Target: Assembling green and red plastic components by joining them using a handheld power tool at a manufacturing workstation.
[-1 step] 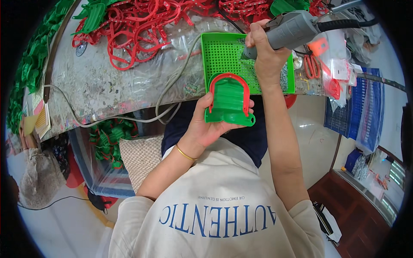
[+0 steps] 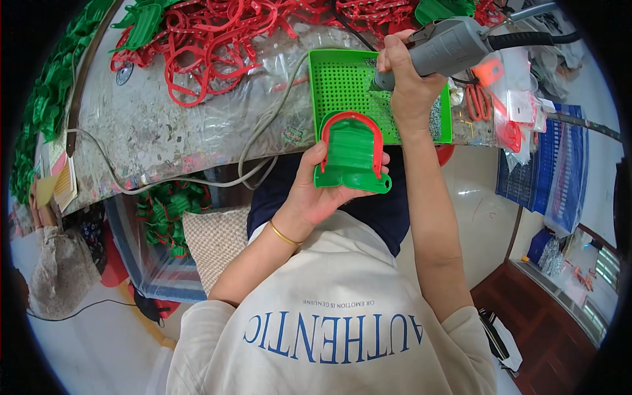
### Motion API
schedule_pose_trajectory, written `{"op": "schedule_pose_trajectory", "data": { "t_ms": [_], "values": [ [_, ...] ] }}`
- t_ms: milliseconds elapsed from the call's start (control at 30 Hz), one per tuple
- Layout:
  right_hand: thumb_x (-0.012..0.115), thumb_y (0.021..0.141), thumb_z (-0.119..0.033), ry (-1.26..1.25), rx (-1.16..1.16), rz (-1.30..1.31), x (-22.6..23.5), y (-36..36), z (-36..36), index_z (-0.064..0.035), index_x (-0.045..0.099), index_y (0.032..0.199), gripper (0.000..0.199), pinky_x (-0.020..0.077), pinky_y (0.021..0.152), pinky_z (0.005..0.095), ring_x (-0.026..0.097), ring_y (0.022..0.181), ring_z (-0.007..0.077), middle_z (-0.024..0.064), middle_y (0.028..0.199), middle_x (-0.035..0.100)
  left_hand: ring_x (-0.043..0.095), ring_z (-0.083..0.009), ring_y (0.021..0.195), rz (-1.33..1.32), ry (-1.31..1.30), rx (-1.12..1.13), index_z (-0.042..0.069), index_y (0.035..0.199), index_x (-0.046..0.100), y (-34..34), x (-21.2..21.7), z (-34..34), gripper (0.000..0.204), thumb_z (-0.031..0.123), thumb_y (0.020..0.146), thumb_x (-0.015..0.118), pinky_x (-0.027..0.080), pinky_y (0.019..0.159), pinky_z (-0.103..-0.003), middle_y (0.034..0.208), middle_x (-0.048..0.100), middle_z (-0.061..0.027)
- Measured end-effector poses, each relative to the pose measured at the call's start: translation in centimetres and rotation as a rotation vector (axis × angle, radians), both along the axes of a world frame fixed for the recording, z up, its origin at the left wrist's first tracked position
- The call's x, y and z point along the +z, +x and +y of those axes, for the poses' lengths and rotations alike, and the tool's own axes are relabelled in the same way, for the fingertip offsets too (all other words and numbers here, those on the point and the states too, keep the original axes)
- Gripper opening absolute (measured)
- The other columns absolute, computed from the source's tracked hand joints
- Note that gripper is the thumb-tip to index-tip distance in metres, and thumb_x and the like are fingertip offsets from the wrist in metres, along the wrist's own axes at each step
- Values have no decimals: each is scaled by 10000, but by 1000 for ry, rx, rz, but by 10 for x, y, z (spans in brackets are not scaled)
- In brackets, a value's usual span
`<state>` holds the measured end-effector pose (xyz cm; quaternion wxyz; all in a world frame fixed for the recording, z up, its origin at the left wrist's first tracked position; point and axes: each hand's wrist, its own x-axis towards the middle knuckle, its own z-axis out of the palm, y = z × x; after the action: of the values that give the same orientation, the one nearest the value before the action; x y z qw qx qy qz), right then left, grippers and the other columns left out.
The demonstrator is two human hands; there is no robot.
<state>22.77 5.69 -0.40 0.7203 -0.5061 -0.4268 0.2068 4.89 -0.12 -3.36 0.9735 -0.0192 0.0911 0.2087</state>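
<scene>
My left hand [image 2: 317, 176] is closed around a green ribbed plastic piece [image 2: 349, 150], thumb along its left edge and fingers behind it. A red U-shaped strip [image 2: 352, 115] lies along the top and sides of that piece. In my right hand [image 2: 411, 85] is a grey electric screwdriver [image 2: 444, 51], gripped by its body with a black cable at its back end. Its front end points down over a green perforated tray [image 2: 339, 82], which holds many small metal screws [image 2: 434, 122]. The held piece is just in front of the tray's near edge.
Red plastic strips [image 2: 210, 52] are heaped on the plastic-covered table [image 2: 171, 145]. A grey cable [image 2: 263, 125] crosses it. Red-handled scissors [image 2: 477, 102] lie right of the tray. Green pieces fill a bin [image 2: 174, 286] at lower left. Another person's sleeve [image 2: 62, 270] shows far left.
</scene>
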Motion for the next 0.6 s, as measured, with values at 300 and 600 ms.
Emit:
{"op": "schedule_pose_trajectory", "data": {
  "t_ms": [300, 600],
  "values": [
    [631, 842, 23, -8, 11, -1, -3, -3, -3, -1, 557, 923, 112, 433, 532, 272, 526, 558, 136, 48, 693, 555, 534, -350, 1162, -15, 19, -2, -9, 1339, 394, -3, -3, -2, 681, 485, 884, 508, 477, 947, -475, 1273, 491, -276],
    [611, 878, -87, 138, 197, 163, 71, -8, -29, -10, 554, 924, 107, 378, 543, 293, 437, 538, 130, 15, 623, 438, 538, -342, 1151, -12, -9, -4, -7, 1336, 400, 1, -1, -1, 679, 472, 874, 534, 465, 956, -482, 1269, 501, -257]
  ]
}}
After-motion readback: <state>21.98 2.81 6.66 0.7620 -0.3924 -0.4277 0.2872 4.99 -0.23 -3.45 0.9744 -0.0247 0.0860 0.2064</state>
